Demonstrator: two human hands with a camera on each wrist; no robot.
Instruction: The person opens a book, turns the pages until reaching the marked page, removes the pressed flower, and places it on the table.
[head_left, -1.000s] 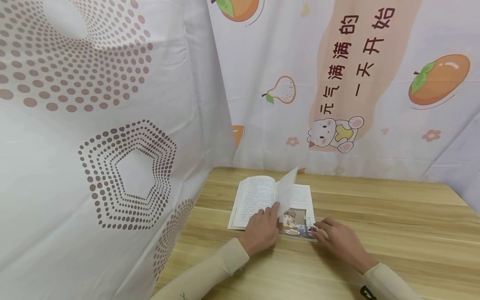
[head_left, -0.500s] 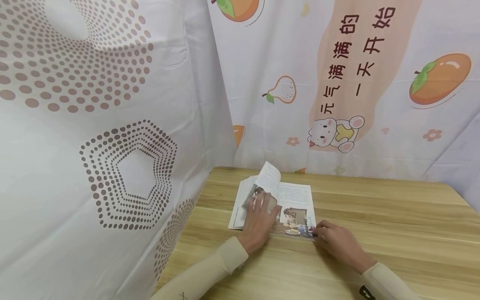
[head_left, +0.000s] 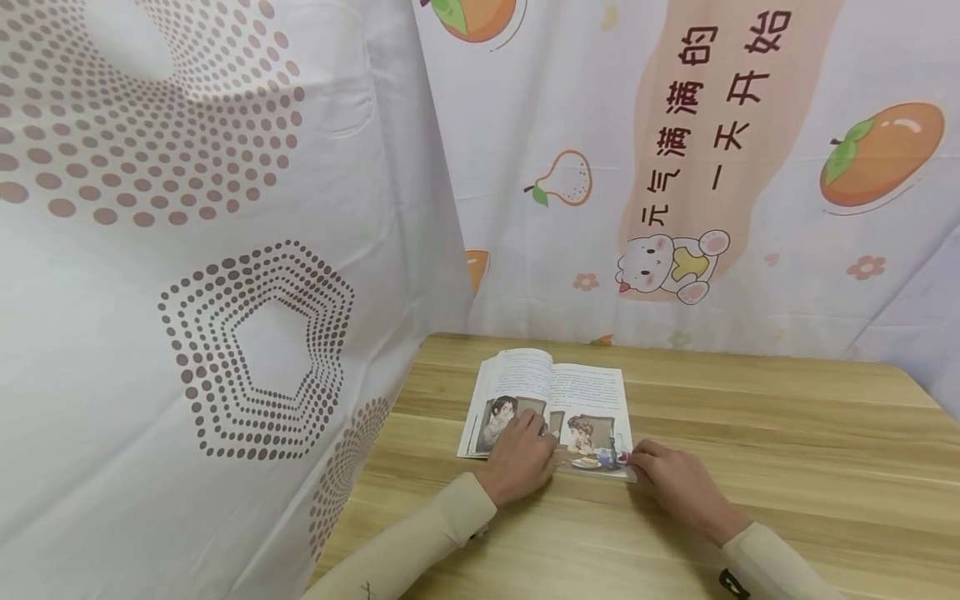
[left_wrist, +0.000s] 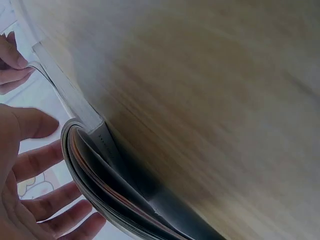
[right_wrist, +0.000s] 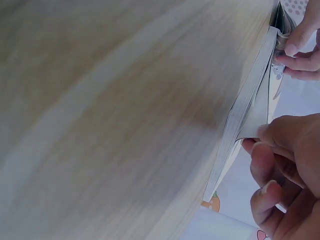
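An open book point(head_left: 588, 385) lies on the table in the head view, with an illustration across the lower part of both pages. My left hand point(head_left: 522, 454) rests on the lower left page beside the spine. Its fingers look nearly straight over the curved pages point(left_wrist: 95, 200) in the left wrist view. At the lower right corner of the book is my right hand point(head_left: 681, 483). In the right wrist view, its thumb and index finger pinch the corner of a page point(right_wrist: 257, 115), which bends up from the stack under it.
The wooden table point(head_left: 787, 433) extends to the right of the book. A white curtain with brown dots point(head_left: 225, 367) hangs along the left side. Behind the table hangs another curtain point(head_left: 517, 208), printed with fruit and characters.
A raised page has swung over to the left and now lies flat, showing a picture. My left hand moved up-left with it, then came back toward the spine. My right hand stayed at the corner.
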